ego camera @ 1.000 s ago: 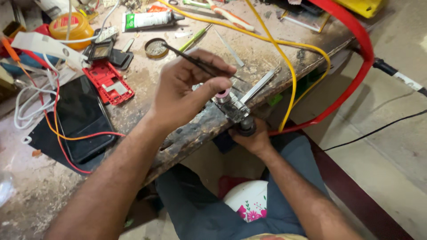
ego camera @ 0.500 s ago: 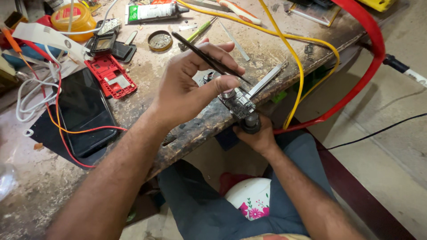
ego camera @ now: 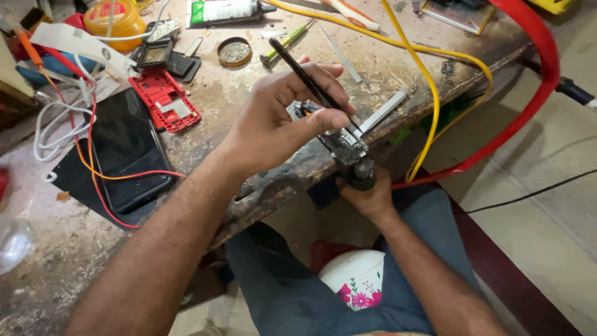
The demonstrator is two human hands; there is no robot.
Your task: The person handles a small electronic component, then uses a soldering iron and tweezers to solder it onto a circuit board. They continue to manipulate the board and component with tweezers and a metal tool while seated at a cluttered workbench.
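Tweezers, thin and black, sit pinched in the left hand, running from above the knuckles down to a tip at a small gadget at the near edge of the workbench. Thumb and forefinger are closed on the tweezers, with the other fingers curled loosely beside them over the gadget. That gadget is a small grey and black piece with exposed metal parts; its exact kind cannot be told. The right hand comes up from below the bench edge and grips the gadget's dark round lower end with its fingers wrapped tight, most of them hidden under the piece.

Just right of the gadget a flat metal strip lies on the wood, pointing away toward the bench edge. A yellow cable loops past it, and a red hose curves off the right side of the bench. Left of the left hand lie a red plastic frame and a black phone with orange wire across it. Farther back are a small round tin, a green screwdriver, a green and white tube and a yellow jar. Below the bench, the person's grey trousers and a white bowl with pink flowers show.
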